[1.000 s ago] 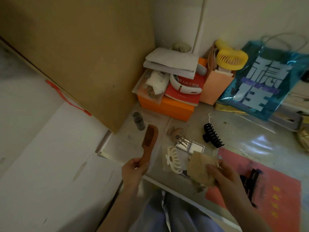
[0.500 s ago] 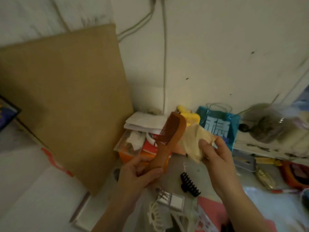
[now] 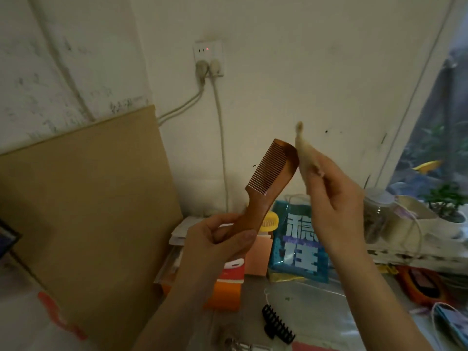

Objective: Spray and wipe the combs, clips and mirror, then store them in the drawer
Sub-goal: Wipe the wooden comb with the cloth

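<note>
Wooden comb point(image 3: 272, 176) is gripped at its handle by the left hand point(image 3: 217, 241) while a cloth point(image 3: 307, 158), pinched in the right hand point(image 3: 334, 206), is pressed to its spine, so wiping seems underway and a stroke along the teeth is probably called for next

Dim, warm-tinted indoor light; soft focus, motion blur, wide-angle bending at edges.

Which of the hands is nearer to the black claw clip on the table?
Right, narrowly. The right hand, pinching the cloth, is raised almost straight above the black claw clip. The left hand, gripping the wooden comb, is raised too, further to the clip's left.
</note>
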{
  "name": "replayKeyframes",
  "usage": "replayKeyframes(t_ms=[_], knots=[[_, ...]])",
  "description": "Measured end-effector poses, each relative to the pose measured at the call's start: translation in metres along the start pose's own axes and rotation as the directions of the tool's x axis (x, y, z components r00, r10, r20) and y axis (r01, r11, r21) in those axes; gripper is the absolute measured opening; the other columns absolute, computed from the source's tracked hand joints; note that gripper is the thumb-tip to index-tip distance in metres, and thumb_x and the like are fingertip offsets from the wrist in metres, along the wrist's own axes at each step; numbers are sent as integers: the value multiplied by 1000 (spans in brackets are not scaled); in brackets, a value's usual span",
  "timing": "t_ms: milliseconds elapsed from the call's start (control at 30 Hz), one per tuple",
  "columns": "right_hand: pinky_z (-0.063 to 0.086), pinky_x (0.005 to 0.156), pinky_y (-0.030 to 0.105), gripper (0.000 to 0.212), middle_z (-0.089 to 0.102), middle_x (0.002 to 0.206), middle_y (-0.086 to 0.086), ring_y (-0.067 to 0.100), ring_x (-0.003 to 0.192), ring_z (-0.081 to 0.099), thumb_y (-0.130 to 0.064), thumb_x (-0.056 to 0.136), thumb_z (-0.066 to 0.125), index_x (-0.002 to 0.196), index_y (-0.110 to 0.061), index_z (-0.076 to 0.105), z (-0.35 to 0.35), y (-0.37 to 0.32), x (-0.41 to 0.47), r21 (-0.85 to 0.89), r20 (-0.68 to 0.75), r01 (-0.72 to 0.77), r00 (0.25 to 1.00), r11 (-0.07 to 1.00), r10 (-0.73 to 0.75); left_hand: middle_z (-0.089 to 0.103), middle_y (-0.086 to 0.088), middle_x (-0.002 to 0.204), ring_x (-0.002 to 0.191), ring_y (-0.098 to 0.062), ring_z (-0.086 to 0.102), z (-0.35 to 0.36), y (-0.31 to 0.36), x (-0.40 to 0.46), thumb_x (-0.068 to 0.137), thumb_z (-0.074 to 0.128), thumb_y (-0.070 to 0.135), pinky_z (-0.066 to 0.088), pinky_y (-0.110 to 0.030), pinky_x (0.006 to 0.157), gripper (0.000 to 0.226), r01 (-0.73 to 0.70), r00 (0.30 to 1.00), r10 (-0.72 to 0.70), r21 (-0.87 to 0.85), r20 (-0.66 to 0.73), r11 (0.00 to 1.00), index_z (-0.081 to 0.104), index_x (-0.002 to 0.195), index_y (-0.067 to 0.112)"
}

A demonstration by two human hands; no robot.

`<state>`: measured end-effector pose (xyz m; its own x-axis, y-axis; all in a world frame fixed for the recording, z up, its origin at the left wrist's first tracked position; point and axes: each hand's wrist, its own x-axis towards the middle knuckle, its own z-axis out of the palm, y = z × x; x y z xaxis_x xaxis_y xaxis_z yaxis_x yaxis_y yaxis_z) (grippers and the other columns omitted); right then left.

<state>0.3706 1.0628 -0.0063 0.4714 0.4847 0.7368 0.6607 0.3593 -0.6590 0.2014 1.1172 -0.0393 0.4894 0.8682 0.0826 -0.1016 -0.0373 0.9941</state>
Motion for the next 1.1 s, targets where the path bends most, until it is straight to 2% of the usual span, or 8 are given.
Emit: replayKeyframes(t_ms=[67,167,533,667,733,800,867,1100], knots=[[32,106,13,40,50,137,-1,9,129,42,-26,95,41,133,-16,50,5,4,5,-193,97,175,982,965,-159,75,-6,90,84,-29,72,4,6,3,59,73,26,58,-49,77,42,-10,1000,11,-2,24,1000,67,100,19],[14,111,8,46,38,142,-4,8,137,25,-32,94,36,135,-15,46,8,10,4,-294,210,240,961,925,-182,75,-9,92,87,-31,71,8,13,6,57,74,28,54,-55,83,40,-35,999,35,-7,26,999,69,97,21],[19,115,19,41,43,144,-6,5,140,27,-27,96,40,136,-18,44,-4,18,-35,-235,363,331,902,914,-233,75,-8,87,81,-29,72,20,20,16,58,71,19,58,-46,75,28,-80,993,83,-34,80,996,72,86,23],[31,107,15,40,52,137,-15,-1,132,39,-45,94,39,127,-30,56,-16,9,-47,-58,354,94,933,994,-68,75,-10,89,81,-29,72,17,17,21,60,71,16,59,-38,71,34,-61,992,66,-43,109,997,70,94,17],[45,86,11,34,69,106,-17,0,103,60,-58,83,45,100,-42,70,-23,1,-52,88,298,-178,943,980,145,74,-14,91,84,-33,70,14,17,24,59,72,21,57,-42,76,43,-26,992,33,-58,124,998,69,101,12],[50,70,24,44,66,78,7,22,74,61,-66,72,54,76,-25,73,-30,-1,-51,220,247,-442,888,870,389,74,-14,91,83,-32,71,11,17,26,56,72,24,57,-42,78,50,-10,992,18,-63,122,998,67,104,10],[52,76,44,42,67,83,18,35,78,62,-51,79,59,82,-11,72,-39,-6,-45,381,219,-621,781,685,585,74,-15,91,85,-35,70,10,17,26,55,73,25,55,-46,81,53,-3,993,11,-69,118,998,67,105,10],[50,73,33,27,71,96,8,19,88,68,-27,97,42,104,-10,62,-46,-5,-17,657,208,-618,699,431,685,74,-16,87,76,-30,72,16,12,18,59,71,12,60,-37,66,43,22,988,-10,-76,152,997,66,102,8]])
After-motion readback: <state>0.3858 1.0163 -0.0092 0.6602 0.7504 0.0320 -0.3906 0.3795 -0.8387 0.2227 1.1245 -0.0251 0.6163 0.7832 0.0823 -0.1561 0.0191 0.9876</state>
